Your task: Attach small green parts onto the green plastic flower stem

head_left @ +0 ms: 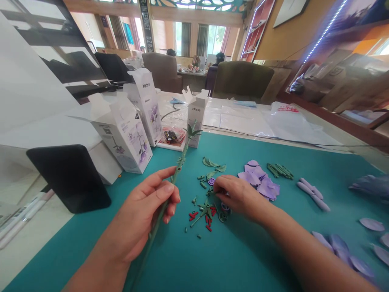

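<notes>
**Ana:** Your left hand (146,211), low and left of centre in the frame, is closed round the green stem (170,190), thumb and fingers pinching it about halfway up. It runs from the bottom edge diagonally up to the leafy tip (193,130) near the middle.

**Ben:** How will it handle, do you reckon?

**Ana:** Light and thin, I'd judge, built of clipped segments, so it could flex or pop apart at a joint. You'd best hold it close to whichever joint you're working on, not at the tip.

**Ben:** And your right hand (240,194)?

**Ana:** Fingers curled down on the small parts (206,213) at centre frame; whether they've pinched one I can't tell.

**Ben:** Counts?

**Ana:** One stem. Three opened white boxes (133,134) upper left of centre. One heap of purple petals (258,180) right of centre, one bundle of green rods (279,170) beyond it, and a few red pegs (209,221), too small to count surely, all on the teal mat (243,259).
</notes>
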`<state>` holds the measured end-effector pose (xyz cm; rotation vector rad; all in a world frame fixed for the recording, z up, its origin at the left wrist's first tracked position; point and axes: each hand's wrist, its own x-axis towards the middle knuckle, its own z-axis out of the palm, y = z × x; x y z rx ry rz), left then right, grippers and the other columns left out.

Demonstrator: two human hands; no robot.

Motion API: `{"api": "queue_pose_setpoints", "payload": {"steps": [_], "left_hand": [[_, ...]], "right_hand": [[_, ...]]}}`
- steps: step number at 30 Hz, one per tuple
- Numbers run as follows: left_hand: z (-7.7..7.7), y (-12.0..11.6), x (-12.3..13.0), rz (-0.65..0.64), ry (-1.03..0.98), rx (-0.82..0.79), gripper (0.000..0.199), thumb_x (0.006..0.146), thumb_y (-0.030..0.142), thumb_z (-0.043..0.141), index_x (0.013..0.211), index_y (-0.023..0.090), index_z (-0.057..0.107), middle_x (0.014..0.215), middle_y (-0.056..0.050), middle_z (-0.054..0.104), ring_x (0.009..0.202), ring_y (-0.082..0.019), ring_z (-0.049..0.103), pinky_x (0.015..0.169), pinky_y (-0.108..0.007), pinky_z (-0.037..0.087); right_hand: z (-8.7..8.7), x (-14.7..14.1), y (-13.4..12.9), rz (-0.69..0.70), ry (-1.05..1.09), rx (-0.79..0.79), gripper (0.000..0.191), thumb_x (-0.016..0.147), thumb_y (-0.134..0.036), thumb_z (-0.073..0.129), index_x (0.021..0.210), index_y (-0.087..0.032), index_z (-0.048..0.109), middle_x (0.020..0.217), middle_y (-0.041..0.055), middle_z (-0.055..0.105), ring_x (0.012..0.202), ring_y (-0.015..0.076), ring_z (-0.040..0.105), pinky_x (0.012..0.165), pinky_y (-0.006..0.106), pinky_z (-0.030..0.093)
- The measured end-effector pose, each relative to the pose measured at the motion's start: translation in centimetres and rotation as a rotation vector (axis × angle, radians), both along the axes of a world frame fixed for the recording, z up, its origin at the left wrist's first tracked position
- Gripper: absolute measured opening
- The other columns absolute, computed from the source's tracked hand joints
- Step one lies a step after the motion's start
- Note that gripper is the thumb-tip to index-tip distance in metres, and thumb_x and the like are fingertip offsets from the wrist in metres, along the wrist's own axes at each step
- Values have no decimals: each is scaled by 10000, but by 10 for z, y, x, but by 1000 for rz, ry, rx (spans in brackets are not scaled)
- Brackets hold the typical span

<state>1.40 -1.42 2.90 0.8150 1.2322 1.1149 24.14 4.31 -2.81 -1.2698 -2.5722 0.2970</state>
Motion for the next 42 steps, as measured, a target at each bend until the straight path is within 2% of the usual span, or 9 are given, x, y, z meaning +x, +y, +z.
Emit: {"api": "queue_pose_setpoints", "payload": {"steps": [4,7,10,13,17,20,25,34,42], "left_hand": [[-3,1,-2,-24,-8,5,422,781,273,650,1194,232,574,624,39,596,502,-107,488,445,-223,383],[-7,3,-5,-62,-23,7,421,790,281,648,1201,240,566,628,40,606,498,-105,494,447,-224,392],[-7,4,-6,-66,-23,12,407,800,283,634,1199,238,569,626,39,608,500,-106,498,448,-223,392],[-5,3,-5,-62,-26,14,403,804,286,626,1200,233,571,621,37,604,501,-106,497,443,-222,388],[-6,3,-5,-67,-33,21,400,810,290,631,1202,243,567,629,39,607,506,-101,496,449,-219,393],[-7,3,-6,-73,-40,18,382,815,291,634,1189,254,572,634,43,609,512,-98,500,454,-216,398],[-6,3,-6,-66,-45,18,360,823,274,621,1179,247,578,623,44,606,505,-98,496,450,-216,395],[-7,4,-8,-77,-38,12,432,793,293,644,1215,235,567,632,33,606,505,-114,505,451,-237,399],[-7,4,-7,-77,-40,10,395,805,292,629,1192,240,572,630,38,608,499,-106,499,453,-234,398]], "right_hand": [[1,0,-1,40,22,-5,205,778,-6,538,860,-187,590,843,35,612,758,162,547,632,250,390],[4,-3,-3,72,31,-4,95,858,-136,568,907,-192,627,899,65,626,824,192,571,673,284,427],[3,-9,-7,131,7,-20,71,862,-238,616,905,-197,655,849,65,641,812,211,574,659,298,432],[0,-16,-10,163,-17,-44,40,834,-193,647,867,-202,667,789,49,654,785,206,578,646,288,429],[3,-14,-8,99,43,-68,106,840,-118,594,825,-200,660,793,37,667,745,168,602,653,261,445],[14,-4,-4,31,112,-92,134,851,-109,553,839,-204,648,813,22,689,734,152,621,650,252,457],[26,13,1,-45,108,-111,170,854,-134,498,840,-226,640,834,8,703,758,157,641,653,266,473],[26,19,2,-87,38,-116,182,803,-94,504,780,-225,630,790,-5,687,710,145,627,618,239,443],[21,20,3,-102,-7,-93,205,804,-75,481,777,-214,630,789,3,677,720,150,619,632,242,436]]}}
